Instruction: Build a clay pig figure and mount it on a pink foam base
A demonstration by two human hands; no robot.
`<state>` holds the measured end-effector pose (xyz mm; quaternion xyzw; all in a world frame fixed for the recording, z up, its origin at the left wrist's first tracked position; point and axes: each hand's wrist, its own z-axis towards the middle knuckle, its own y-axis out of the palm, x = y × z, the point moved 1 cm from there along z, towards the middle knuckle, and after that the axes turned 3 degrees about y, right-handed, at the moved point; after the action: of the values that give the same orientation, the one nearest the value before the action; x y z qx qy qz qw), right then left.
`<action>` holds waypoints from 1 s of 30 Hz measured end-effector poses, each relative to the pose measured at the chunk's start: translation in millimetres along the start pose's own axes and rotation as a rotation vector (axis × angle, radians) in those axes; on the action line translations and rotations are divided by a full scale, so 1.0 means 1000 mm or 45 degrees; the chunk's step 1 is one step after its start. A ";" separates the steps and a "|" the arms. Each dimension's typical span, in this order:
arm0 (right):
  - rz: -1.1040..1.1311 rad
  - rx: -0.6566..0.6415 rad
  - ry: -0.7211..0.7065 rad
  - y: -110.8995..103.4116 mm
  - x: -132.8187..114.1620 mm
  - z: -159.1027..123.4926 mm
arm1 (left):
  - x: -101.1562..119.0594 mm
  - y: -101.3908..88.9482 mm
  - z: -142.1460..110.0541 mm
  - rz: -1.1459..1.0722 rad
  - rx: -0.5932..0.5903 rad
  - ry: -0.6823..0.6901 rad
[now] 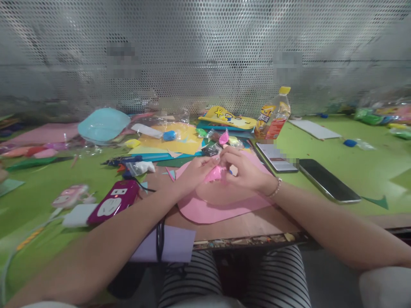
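Both my hands meet over a pink paper cutout (205,214) with a tan paper shape (224,194) on it. Bright pink clay (215,173), seemingly in a clear plastic bag, sits between them. My left hand (204,167) is closed on the bag from the left. My right hand (242,169) pinches the bag's upper part with bent fingers; its fingertips are partly hidden. Just beyond the hands lie small bags of clay: black (210,149), pink (224,137) and green (201,132).
Right of the cutout lie a lit phone (276,157) and a dark phone (329,179); a drink bottle (272,113) stands behind. To the left are a purple extension socket (114,202) with a white plug, a glue gun (122,160) and a light-blue paper shape (103,125). A purple sheet (175,244) overhangs the front edge.
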<state>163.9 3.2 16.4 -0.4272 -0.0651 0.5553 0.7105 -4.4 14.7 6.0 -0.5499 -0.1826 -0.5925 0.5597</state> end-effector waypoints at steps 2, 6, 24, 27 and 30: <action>0.061 0.002 0.022 -0.002 0.002 0.000 | 0.001 -0.001 0.000 -0.021 0.052 -0.044; 0.156 -0.017 0.022 -0.002 0.010 0.000 | 0.002 -0.003 0.001 -0.007 0.141 -0.097; -0.280 -0.156 -0.067 0.002 0.009 -0.002 | 0.004 0.004 -0.001 0.060 0.060 -0.042; -0.118 -0.180 -0.039 -0.001 0.015 -0.002 | 0.002 0.001 0.000 0.096 0.114 -0.109; -0.126 -0.183 -0.026 -0.004 0.018 -0.002 | 0.001 -0.001 0.000 0.103 0.154 -0.137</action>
<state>174.5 16.9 10.8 -0.4677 -0.1330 0.5177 0.7039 -5.2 14.9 7.8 -0.5532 -0.2255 -0.5267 0.6047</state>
